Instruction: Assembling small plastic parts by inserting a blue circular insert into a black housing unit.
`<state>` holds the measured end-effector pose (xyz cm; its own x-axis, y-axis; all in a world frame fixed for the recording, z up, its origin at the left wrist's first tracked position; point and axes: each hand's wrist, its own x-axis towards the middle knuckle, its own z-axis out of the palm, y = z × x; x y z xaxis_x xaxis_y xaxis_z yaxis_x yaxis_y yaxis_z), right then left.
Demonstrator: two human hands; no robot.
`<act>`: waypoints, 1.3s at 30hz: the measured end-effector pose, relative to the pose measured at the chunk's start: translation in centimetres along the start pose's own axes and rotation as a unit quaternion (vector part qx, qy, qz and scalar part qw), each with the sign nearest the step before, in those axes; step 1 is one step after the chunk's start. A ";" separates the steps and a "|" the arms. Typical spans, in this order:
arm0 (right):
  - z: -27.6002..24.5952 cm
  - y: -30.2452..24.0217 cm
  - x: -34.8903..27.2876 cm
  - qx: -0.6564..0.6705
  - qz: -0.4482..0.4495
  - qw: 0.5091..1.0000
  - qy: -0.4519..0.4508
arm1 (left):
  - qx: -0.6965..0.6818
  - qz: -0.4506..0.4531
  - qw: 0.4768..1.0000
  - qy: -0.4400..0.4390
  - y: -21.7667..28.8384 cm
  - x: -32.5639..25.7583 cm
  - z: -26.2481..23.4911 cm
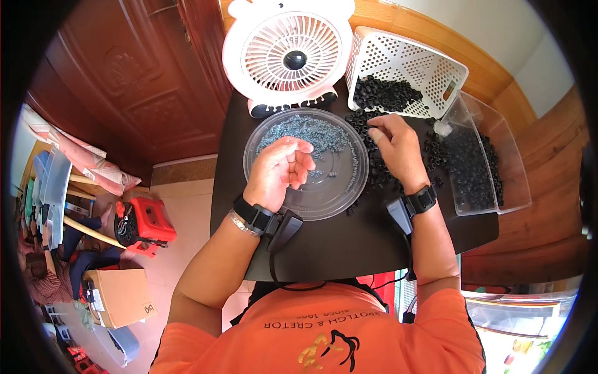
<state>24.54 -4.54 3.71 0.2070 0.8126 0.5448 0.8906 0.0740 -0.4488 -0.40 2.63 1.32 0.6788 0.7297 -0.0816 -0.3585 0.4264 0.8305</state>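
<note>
My left hand (283,169) hovers over a round clear plastic tray (324,202), palm turned up and fingers curled in. Whatever it may hold is hidden by the fingers. Many small blue-grey, coil-like pieces (314,132) are spread in the far part of the tray. To the right of it, my right hand (398,149) reaches down to a heap of small black ring-like parts (381,177). Thumb and forefinger are bent close together there, and what lies between them is too small to tell. Both wrists wear black straps with a cabled device.
A white-and-pink animal-shaped fan (295,59) stands behind the tray. A white perforated basket (430,65) lies tipped on its side, black parts spilling out. At right, a clear bin (489,168) holds more. Left of the dark table (324,258) are a red stool (149,224) and a cardboard box (121,296).
</note>
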 end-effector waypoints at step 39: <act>1.8 -6.3 -0.8 0.094 -0.173 0.980 -0.028 | -0.038 0.045 0.994 -0.088 -0.8 -0.2 0.4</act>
<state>18.00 -4.58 4.85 -0.1218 0.7494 0.6508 0.8119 0.4524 -0.3689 0.01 1.98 0.88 0.7418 0.6640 0.0940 -0.4651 0.4084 0.7855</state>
